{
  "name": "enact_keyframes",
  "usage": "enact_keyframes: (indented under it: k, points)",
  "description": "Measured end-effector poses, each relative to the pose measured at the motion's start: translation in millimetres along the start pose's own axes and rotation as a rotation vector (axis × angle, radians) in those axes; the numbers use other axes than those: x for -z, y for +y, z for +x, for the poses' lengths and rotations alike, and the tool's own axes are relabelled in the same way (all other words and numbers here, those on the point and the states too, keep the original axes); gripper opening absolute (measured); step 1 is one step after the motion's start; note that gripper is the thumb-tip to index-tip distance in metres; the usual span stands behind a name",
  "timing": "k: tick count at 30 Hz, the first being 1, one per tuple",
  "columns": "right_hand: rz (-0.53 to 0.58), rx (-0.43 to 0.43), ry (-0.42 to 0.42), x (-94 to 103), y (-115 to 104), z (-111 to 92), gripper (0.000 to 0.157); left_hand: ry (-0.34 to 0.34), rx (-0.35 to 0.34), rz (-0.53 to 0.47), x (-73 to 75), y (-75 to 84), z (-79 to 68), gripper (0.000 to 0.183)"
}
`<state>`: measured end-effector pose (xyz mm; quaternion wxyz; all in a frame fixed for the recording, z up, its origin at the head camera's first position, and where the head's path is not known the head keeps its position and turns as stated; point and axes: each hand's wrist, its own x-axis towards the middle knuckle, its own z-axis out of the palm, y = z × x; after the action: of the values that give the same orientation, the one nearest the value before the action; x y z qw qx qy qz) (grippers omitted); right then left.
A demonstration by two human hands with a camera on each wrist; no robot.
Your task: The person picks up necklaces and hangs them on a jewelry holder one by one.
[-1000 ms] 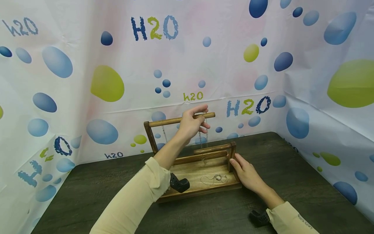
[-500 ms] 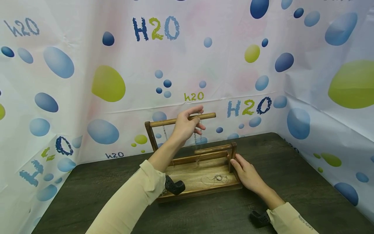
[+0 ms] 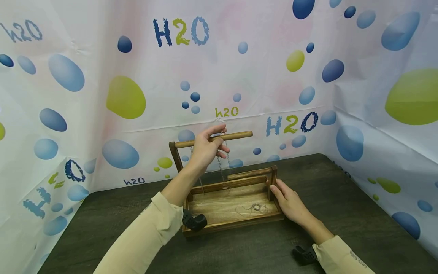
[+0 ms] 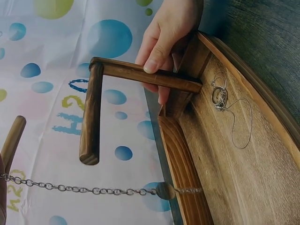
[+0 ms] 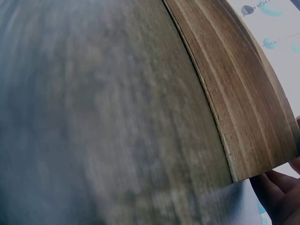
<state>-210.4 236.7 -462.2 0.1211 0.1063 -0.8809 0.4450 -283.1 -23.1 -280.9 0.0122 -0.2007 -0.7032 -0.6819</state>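
Head view: left fingers [image 3: 215, 129] seemingly pinch the chain [image 4: 96, 191], dangling below them; right fingers [image 4: 158, 55] grip the wooden post [image 4: 119, 70].

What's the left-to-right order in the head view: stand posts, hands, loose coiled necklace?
Tall post → left hand → coiled necklace → short post → right hand.
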Motion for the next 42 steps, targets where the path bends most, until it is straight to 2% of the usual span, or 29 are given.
enact_keyframes:
  k: [6,17,26,42]
  points:
    - [0.005,0.001,0.001,0.7,0,1,0.044,0.015,-0.005,-0.047,12.3,4.1,-4.9,0.045]
    - [0.006,-0.003,-0.004,1.0,0,1,0.047,-0.003,0.003,-0.093,29.2,7.1,-16.8,0.046]
    - [0.016,-0.023,-0.006,1.1,-3,0,0.047,0.002,-0.021,-0.096,31.0,5.1,-20.4,0.045]
    - [-0.004,0.011,0.001,0.8,1,2,0.042,0.024,-0.029,-0.101,34.0,1.8,-27.7,0.045]
